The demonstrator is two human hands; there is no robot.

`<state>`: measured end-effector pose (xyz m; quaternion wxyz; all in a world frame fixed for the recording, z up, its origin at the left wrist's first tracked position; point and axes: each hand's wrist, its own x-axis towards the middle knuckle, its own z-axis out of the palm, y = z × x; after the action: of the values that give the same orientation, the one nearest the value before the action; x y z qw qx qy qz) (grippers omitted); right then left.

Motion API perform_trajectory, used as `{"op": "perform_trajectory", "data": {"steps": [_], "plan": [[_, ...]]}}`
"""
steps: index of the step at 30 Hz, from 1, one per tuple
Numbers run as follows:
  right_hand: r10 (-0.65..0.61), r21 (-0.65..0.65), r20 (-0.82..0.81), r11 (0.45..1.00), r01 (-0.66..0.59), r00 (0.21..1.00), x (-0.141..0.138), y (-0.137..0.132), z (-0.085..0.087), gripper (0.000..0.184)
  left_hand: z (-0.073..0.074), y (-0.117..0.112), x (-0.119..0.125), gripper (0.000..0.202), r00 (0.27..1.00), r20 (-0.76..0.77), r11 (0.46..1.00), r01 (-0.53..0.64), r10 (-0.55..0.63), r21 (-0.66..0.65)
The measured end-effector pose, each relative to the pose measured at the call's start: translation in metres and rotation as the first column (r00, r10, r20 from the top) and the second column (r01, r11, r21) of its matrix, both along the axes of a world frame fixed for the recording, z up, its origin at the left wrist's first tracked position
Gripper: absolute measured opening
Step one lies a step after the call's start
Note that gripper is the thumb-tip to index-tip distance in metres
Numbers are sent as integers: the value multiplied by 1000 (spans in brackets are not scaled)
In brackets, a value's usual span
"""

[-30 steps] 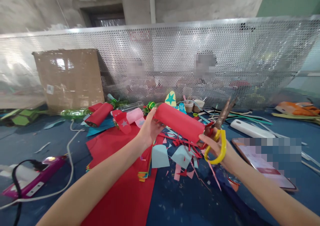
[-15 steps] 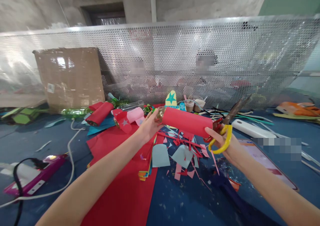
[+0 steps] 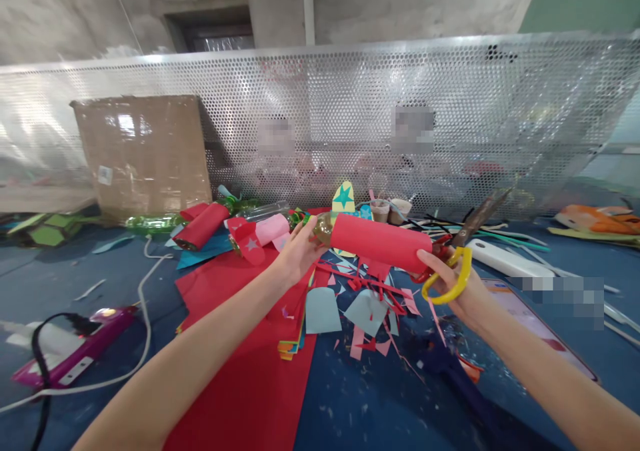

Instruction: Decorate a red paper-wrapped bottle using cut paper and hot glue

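Note:
A plastic bottle (image 3: 325, 229) with red paper (image 3: 381, 243) wrapped around its body lies nearly level above the tabletop, its neck to the left. My left hand (image 3: 300, 248) is closed on the neck end. At the other end, the thumb of my right hand (image 3: 453, 281) presses on the red paper. That same hand also holds scissors (image 3: 463, 238) with yellow and red handles, blades pointing up and away. Below the bottle are red strips, pink scraps (image 3: 358, 342) and pale blue cut pieces (image 3: 323, 310). Large red paper sheets (image 3: 240, 391) lie to the left.
Another red-wrapped bottle (image 3: 201, 226) lies at the back left, near a cardboard sheet (image 3: 143, 158). A purple power strip (image 3: 75, 348) with cables is at the left. To the right are a white glue gun-like tool (image 3: 507, 259) and a phone (image 3: 530, 324). A perforated screen (image 3: 340, 91) stands behind.
The red paper and my right hand with the scissors have shifted slightly right. More of the bottle's neck end now shows beside my left hand.

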<state>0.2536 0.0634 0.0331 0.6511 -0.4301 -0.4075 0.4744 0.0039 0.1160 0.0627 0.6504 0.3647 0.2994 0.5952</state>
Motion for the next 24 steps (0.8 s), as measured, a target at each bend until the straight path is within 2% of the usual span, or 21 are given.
{"op": "perform_trajectory", "data": {"steps": [3,18,24], "plan": [[2,-2,-14,1000,-3,1000,0,-1,0,38,1,-1,0,6,1000,-2,1000,2,-2,27],[25,6,-33,1000,-25,999,-2,-5,10,35,-5,-1,2,15,997,-61,989,-47,57,143],[17,-9,-25,1000,-17,1000,-2,-5,10,35,-3,-4,4,24,997,-55,985,-49,59,168]]}}
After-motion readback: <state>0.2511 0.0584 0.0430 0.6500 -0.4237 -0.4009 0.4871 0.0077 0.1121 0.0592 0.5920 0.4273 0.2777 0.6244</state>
